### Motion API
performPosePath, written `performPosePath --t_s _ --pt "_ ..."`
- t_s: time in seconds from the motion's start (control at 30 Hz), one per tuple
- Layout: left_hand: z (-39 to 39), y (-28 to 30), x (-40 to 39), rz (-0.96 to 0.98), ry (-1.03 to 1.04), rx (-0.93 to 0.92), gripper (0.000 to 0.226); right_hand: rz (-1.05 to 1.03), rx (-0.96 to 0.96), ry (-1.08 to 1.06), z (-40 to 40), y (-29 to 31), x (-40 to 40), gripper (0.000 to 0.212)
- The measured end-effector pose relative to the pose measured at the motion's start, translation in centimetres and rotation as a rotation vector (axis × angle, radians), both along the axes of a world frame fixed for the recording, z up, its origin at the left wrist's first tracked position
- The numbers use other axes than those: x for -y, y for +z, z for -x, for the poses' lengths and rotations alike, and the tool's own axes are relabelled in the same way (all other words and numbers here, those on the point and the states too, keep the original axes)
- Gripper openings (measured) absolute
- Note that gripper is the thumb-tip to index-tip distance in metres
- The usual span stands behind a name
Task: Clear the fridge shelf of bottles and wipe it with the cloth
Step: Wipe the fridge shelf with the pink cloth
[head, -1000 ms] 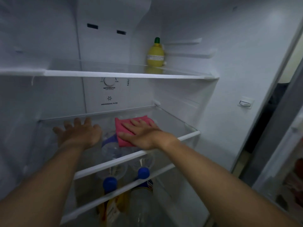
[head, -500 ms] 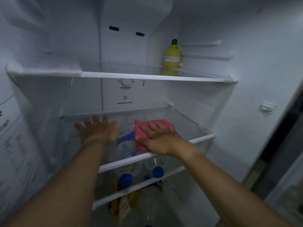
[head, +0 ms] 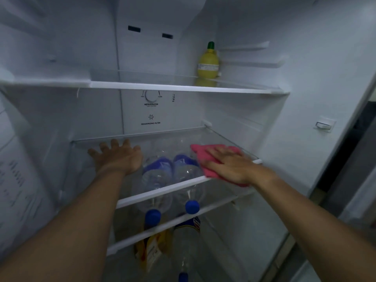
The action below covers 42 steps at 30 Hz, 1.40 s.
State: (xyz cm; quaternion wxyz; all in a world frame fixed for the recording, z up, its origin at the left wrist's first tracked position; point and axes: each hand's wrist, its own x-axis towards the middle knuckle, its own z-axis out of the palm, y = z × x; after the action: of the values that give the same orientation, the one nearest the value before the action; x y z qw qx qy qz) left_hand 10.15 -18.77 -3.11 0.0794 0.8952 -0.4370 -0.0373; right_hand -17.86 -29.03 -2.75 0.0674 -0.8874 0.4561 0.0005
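The middle glass shelf (head: 162, 192) of the open fridge carries no bottles. My right hand (head: 230, 165) lies flat with straight fingers on a pink cloth (head: 200, 154), pressing it onto the shelf's right front part. My left hand (head: 120, 155) rests palm down with spread fingers on the left side of the same shelf. Through the glass I see two clear water bottles (head: 160, 176) with blue caps lying on the shelf below.
A yellow lemon-shaped bottle (head: 208, 63) with a green cap stands on the upper shelf (head: 142, 85) at the back right. Below, a lower shelf edge (head: 162, 226) runs over yellow and clear bottles (head: 152, 249). The fridge's right wall bears a light switch (head: 324, 125).
My right hand has slid the pink cloth from the middle of the shelf to its right side. My left hand stays planted on the left. The view has shifted left.
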Motion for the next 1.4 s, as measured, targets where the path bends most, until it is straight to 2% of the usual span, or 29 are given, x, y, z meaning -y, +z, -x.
performPosePath --t_s 0.1,0.2,0.4,0.53,0.63,0.73,0.8,0.87,1.0,1.1,1.27,1.4 --pt "0.0 -0.1 0.0 0.000 0.002 -0.008 0.063 0.013 -0.080 -0.150 0.7 0.4 3.1 0.096" --pt "0.0 -0.2 0.0 -0.005 -0.004 -0.017 0.064 0.028 -0.121 -0.199 -2.9 0.6 3.2 0.080" --pt "-0.2 -0.4 0.4 0.022 0.001 0.010 0.068 0.035 -0.013 0.119 -15.4 0.1 1.8 0.068" --pt "-0.5 -0.7 0.4 0.016 0.000 0.037 0.067 0.102 -0.017 0.289 -20.1 -1.1 4.7 0.073" --pt "-0.5 -0.9 0.4 0.047 -0.012 0.036 0.063 0.059 -0.045 0.225 -19.0 -1.1 9.7 0.078" --pt "-0.4 -0.8 0.5 0.051 -0.005 0.042 0.065 0.093 -0.042 0.053 -14.3 -1.1 14.8 0.091" --pt "-0.6 -0.7 0.6 0.041 -0.007 0.042 0.065 0.129 -0.069 -0.016 -10.9 -1.3 16.8 0.084" --pt "-0.6 -0.6 0.6 0.029 -0.007 0.037 0.065 0.122 -0.086 0.008 -8.6 -1.3 17.0 0.078" --pt "-0.7 -0.4 0.4 0.019 -0.007 -0.002 0.066 0.069 -0.080 -0.040 -6.3 -1.3 14.0 0.097" --pt "-0.4 -0.2 0.3 0.015 0.002 -0.021 0.067 0.127 -0.151 -0.094 -4.2 -0.9 10.0 0.109" --pt "0.1 0.0 -0.1 0.043 0.020 -0.034 0.066 0.026 -0.048 -0.118 -2.2 0.2 -0.5 0.081" --pt "1.8 0.8 -1.5 0.209 0.133 0.003 0.054 0.007 0.025 -0.017 -4.5 0.1 -7.3 0.072"
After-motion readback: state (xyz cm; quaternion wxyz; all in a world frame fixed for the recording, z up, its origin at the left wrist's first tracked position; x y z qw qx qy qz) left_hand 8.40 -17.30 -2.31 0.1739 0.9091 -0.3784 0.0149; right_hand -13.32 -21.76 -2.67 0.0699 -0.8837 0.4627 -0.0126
